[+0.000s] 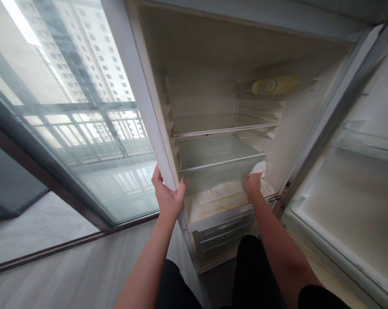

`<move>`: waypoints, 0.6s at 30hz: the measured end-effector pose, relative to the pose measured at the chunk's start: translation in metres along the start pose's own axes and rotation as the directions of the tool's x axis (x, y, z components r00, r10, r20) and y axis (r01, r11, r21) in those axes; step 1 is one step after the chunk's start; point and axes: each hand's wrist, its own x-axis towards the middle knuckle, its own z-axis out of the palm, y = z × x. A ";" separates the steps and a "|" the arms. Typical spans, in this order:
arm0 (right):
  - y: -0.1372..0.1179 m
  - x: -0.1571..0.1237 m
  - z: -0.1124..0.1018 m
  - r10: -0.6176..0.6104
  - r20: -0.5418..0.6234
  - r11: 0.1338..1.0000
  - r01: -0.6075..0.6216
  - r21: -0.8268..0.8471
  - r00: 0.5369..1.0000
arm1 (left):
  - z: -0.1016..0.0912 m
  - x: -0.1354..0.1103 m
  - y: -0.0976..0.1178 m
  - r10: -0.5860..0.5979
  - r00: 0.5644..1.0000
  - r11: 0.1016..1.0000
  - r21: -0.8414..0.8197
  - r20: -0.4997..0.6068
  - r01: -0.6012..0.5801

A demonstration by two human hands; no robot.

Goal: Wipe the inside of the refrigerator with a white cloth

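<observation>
My left hand [169, 193] grips the left side wall of an open refrigerator [151, 116], thumb on the inner edge and fingers round the outside. Inside the lower part of the compartment, my right hand [253, 182] is closed on a white cloth [259, 168], near the right wall. Whether it is cloth or paper is hard to tell. Below it, the compartment floor [218, 199] shows yellowish-brown stains. Just above my hands lies a glass shelf [219, 151], with another glass shelf [226, 130] higher up.
The refrigerator door [357, 193] stands wide open on the right, with door racks. A yellowed control housing [271, 85] sits on the inner right wall. Under the compartment is a drawer section [226, 240]. Left is a sliding glass door [116, 180] to a balcony.
</observation>
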 end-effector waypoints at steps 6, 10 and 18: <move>-0.092 -0.091 -0.005 -0.369 -0.163 0.728 0.394 0.561 0.915 | 0.000 -0.001 0.000 0.004 1.000 1.000 0.031 -0.017 -0.003; -0.161 -0.147 -0.025 -0.768 -0.215 0.156 0.502 0.851 0.603 | 0.000 -0.002 0.000 -0.003 1.000 0.999 0.040 -0.027 0.005; -0.231 -0.122 -0.061 -0.639 -0.210 -0.025 0.253 0.967 0.740 | -0.002 -0.004 -0.001 -0.017 0.998 1.000 0.014 -0.060 0.018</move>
